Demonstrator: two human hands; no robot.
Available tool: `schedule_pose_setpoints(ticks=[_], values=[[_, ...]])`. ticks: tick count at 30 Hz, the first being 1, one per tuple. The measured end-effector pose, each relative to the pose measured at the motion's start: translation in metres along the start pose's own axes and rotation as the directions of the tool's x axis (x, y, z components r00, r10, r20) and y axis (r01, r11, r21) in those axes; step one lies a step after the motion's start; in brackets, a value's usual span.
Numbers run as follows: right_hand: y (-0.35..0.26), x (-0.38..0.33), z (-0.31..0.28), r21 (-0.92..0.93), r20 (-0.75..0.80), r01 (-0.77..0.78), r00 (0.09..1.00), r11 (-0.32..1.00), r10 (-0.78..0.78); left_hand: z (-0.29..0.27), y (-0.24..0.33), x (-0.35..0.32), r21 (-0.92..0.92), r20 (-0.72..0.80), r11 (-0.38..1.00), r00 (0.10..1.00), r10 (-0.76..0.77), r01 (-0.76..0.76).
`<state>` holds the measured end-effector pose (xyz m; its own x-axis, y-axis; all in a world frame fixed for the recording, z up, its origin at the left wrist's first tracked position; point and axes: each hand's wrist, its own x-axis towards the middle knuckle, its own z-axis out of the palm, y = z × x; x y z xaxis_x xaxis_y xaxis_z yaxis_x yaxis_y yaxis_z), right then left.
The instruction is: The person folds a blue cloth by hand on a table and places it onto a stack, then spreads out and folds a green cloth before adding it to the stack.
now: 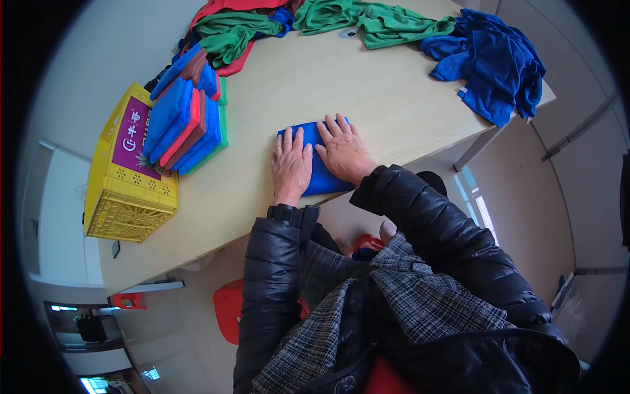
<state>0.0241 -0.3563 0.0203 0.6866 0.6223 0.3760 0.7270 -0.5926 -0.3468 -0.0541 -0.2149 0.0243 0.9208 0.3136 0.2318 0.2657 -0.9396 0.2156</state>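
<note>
Hands [318,157] flatten soft (folded) blue cloth [325,180].

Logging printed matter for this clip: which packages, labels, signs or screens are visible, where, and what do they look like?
Yellow plastic crate: left table edge, boxy, perforated walls.
Crate label: on the crate's upper face, purple rectangle with white and yellow markings.
Small tag: on the blue cloth heap, far right, white, tiny.
No screens visible.

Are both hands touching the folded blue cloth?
Touching. The head view shows the left hand and right hand lying flat on the folded blue cloth.
</note>
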Motion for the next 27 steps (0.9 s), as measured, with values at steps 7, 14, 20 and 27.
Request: schedule_pose_setpoints(ticks=[7, 14, 20, 27], values=[[0.017, 0.015, -0.006, 0.011, 0.109, 0.163, 0.981, 0.987, -0.163, 0.000, 0.014, -0.019, 0.025, -0.054, 0.991, 0.990, -0.130, 0.132], [-0.023, -0.012, -0.015, -0.122, 0.064, 0.219, 0.975, 0.968, -0.212, -0.010, 0.033, -0.062, 0.045, -0.053, 0.974, 0.974, -0.220, 0.223], [-0.022, -0.023, -0.003, -0.029, 0.058, 0.164, 0.985, 0.986, -0.162, -0.034, 0.023, -0.046, 0.129, -0.082, 0.989, 0.994, -0.066, 0.076], [-0.019, -0.015, 0.002, -0.030, 0.046, 0.096, 0.994, 0.995, -0.095, 0.004, -0.003, -0.013, -0.048, 0.046, 0.999, 0.999, 0.028, -0.026]])
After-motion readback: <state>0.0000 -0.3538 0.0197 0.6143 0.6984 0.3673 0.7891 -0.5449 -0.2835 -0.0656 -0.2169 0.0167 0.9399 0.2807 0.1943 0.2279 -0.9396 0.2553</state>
